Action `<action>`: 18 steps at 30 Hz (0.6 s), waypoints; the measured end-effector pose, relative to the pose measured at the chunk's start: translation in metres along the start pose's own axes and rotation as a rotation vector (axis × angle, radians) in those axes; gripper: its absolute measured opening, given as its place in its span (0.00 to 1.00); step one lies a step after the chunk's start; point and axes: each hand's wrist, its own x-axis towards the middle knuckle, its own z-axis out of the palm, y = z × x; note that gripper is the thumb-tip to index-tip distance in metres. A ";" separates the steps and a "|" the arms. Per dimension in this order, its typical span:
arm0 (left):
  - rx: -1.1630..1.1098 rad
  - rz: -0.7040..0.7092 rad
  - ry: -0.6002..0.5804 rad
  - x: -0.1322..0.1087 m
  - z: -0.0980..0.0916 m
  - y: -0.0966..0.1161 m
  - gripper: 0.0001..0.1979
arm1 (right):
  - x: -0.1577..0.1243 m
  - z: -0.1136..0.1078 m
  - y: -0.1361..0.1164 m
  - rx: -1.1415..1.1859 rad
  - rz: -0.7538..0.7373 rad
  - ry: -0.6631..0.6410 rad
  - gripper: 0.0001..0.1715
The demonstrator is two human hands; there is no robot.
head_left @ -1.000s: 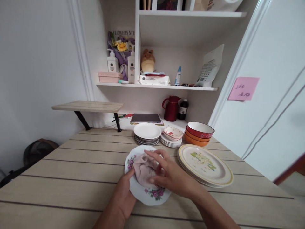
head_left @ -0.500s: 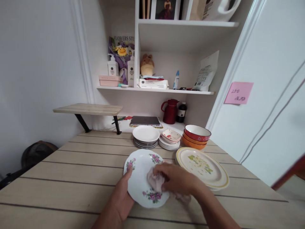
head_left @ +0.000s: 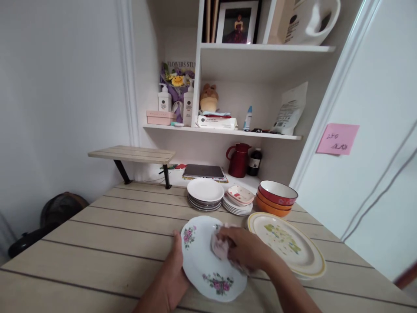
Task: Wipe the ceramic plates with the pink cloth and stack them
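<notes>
A white plate with pink roses (head_left: 202, 256) is tilted over the table, near its front. My left hand (head_left: 177, 271) grips its left edge, the thumb by the rim and the other fingers hidden beneath. Bunched in my right hand (head_left: 246, 248) is a pale pinkish cloth (head_left: 220, 244), pressed on the plate's upper right part. Part of the cloth trails below that hand. To the right lie large oval plates with a yellow rim (head_left: 286, 243), stacked, partly behind my right hand.
Behind stand a stack of round white plates (head_left: 205, 190), small square dishes (head_left: 240, 194) on more plates, and stacked red and orange bowls (head_left: 276, 198). Farther back are a laptop (head_left: 203, 171), a red jug (head_left: 239, 161) and a dark bottle (head_left: 254, 163). A small raised shelf (head_left: 133, 154) stands at left.
The view has shifted, so everything sits lower and farther right. My left hand has slid along the plate's edge, and the plate has turned slightly. The cloth stays on the plate.
</notes>
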 end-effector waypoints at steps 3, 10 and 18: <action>0.029 0.024 0.019 -0.005 0.005 0.002 0.41 | -0.015 0.001 -0.007 0.161 -0.182 -0.253 0.25; -0.104 -0.058 -0.170 -0.005 0.000 0.007 0.37 | 0.013 0.044 -0.055 0.300 -0.296 0.218 0.30; -0.006 -0.043 -0.046 0.001 -0.003 0.002 0.37 | 0.014 0.022 -0.020 -0.043 0.091 0.288 0.24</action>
